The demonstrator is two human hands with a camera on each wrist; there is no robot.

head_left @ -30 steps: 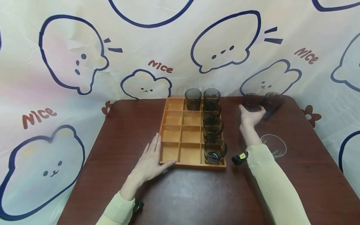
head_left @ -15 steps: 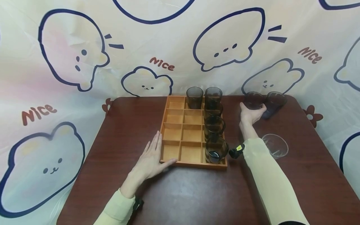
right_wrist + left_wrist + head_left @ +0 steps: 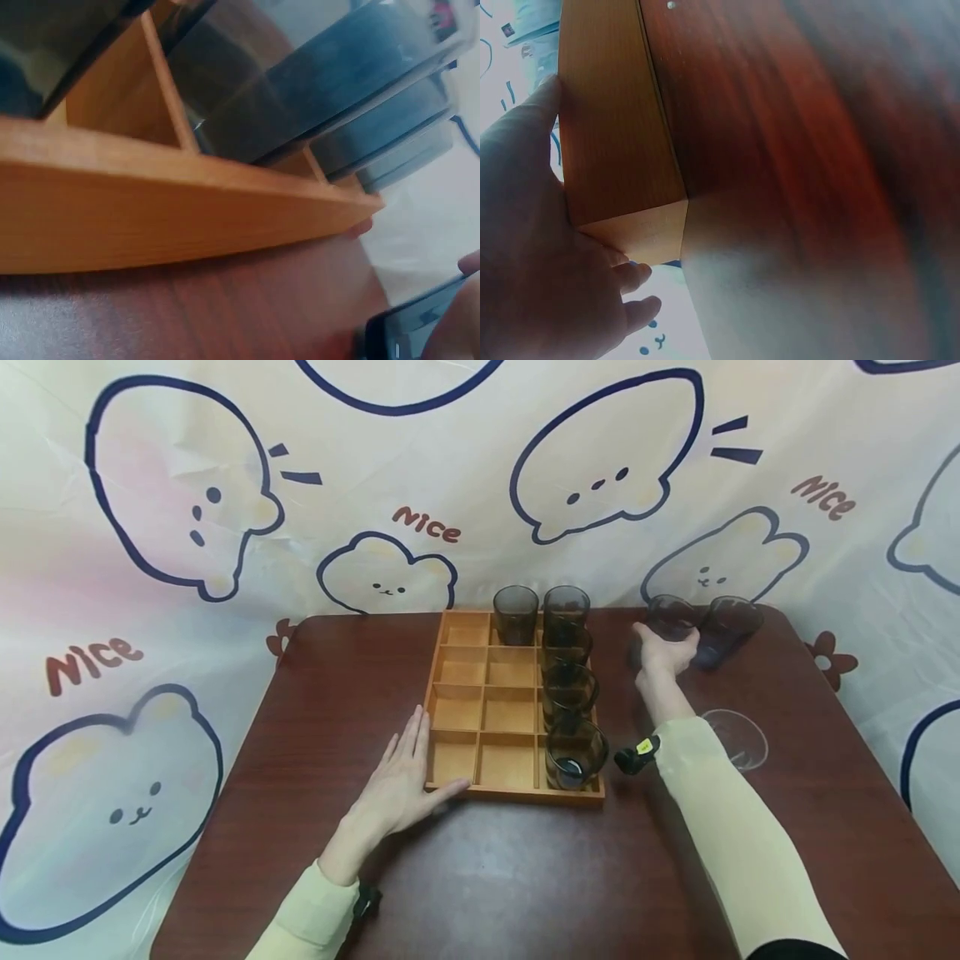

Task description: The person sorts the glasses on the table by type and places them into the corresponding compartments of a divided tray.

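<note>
At the wooden tray's near left corner on the bench, left-hand grip, wide, with straight fingers; in the tray, one dark tumbler at far middle, four matching tumblers along the right column. Farther right, right-hand grip round a dark glass near the far edge, beside a similar glass; nearer, partly behind the sleeve, a clear glass.

Five glasses stand in the tray, three right of it.
</note>
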